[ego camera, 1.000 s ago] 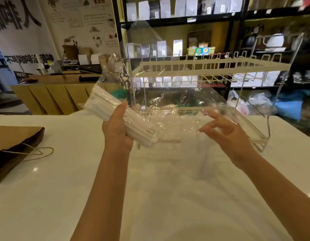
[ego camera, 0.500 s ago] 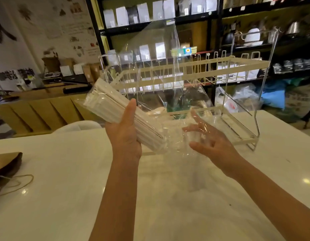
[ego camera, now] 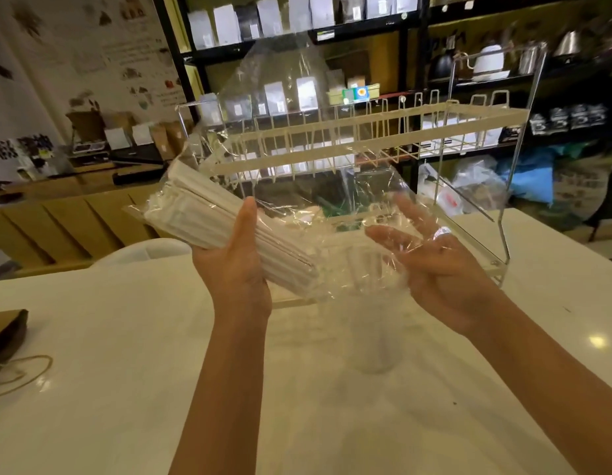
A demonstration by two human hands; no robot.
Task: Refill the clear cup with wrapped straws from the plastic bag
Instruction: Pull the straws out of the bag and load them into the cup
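A bundle of white wrapped straws (ego camera: 208, 217) lies slanted inside a clear plastic bag (ego camera: 297, 97) held above the table. My left hand (ego camera: 239, 269) grips the bundle through the film near its lower end. My right hand (ego camera: 434, 269) is at the bag's loose end, fingers spread, with plastic film draped over them. The clear cup (ego camera: 378, 347) stands upright on the white table (ego camera: 92, 371) just below the bag, faint and partly seen through the film.
A white wire rack (ego camera: 366, 138) on thin metal legs stands on the table right behind the bag. A brown paper bag (ego camera: 3, 334) with a string handle lies at the left edge. A white chair back (ego camera: 143, 250) rises behind the table.
My right hand went from pinching the bag's edge to reaching in under the film with fingers spread. The straw bundle rose slightly and tilted steeper. The view swung right.
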